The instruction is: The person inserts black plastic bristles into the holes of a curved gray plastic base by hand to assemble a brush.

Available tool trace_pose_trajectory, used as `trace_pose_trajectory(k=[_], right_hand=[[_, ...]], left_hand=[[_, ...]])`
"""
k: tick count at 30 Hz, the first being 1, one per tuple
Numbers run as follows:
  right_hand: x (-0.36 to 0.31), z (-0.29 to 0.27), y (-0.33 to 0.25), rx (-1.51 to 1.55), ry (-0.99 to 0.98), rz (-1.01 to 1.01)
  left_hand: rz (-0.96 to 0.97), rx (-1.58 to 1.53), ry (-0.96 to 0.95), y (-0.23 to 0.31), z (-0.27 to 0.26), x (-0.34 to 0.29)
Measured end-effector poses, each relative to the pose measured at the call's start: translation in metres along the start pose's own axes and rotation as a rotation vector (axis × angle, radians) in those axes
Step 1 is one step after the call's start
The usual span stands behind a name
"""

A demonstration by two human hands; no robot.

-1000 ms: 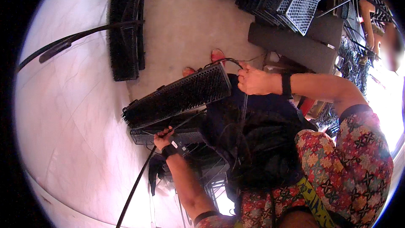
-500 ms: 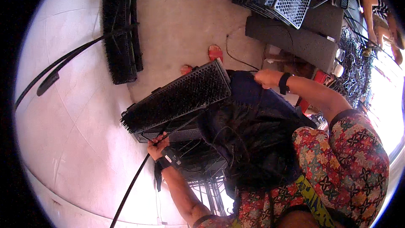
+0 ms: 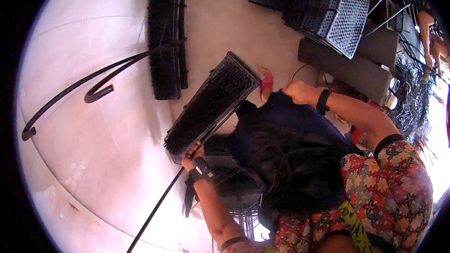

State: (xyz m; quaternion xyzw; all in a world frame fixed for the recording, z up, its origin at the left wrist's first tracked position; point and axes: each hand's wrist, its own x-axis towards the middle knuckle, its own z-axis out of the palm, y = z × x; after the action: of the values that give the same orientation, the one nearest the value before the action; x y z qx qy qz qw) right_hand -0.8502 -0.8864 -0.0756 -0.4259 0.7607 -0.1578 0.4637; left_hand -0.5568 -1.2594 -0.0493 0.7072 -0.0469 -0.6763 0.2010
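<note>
A long black panel with dense bristles (image 3: pixel 211 105) stands tilted in front of me, its far end raised toward the upper right. Along its near edge runs a thin black rod (image 3: pixel 157 209), which extends down to the lower left. My left hand (image 3: pixel 193 157) is closed round this rod beside the panel's lower end. Dark blue and black cloth (image 3: pixel 290 140) covers my lap. My right hand (image 3: pixel 298 92) is curled closed at the cloth's far edge; what its fingers hold, if anything, is hidden.
More bristled panels (image 3: pixel 164 65) lie at the far left, with bent black rods (image 3: pixel 89 72) reaching out from them. Perforated metal panels (image 3: pixel 349 16) are stacked at the far right, above a dark grey block (image 3: pixel 342 68). Another person's arm (image 3: pixel 425 30) shows at the right.
The bristled panel has swung steeper, its far end rising, and the rod now lies along its near edge. My left hand keeps hold of the rod. The whole view has shifted.
</note>
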Motion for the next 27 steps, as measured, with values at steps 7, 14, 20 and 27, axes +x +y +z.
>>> trace_pose_trajectory(k=[7, 14, 20, 27], right_hand=[[0.094, -0.145, -0.111, 0.193, 0.448, -0.160], [0.206, -0.286, -0.281, 0.952, 0.537, -0.393], [0.270, -0.301, -0.325, 0.480, 0.308, -0.508], [0.273, -0.288, -0.315, 0.405, 0.064, -0.723]], left_hand=[[0.014, -0.067, -0.057, -0.001, 0.003, 0.031], [0.078, 0.095, -0.102, -0.002, -0.031, 0.041], [-0.141, -0.447, 0.140, 0.022, 0.032, -0.005], [-0.019, -0.252, 0.124, 0.034, -0.032, 0.029]])
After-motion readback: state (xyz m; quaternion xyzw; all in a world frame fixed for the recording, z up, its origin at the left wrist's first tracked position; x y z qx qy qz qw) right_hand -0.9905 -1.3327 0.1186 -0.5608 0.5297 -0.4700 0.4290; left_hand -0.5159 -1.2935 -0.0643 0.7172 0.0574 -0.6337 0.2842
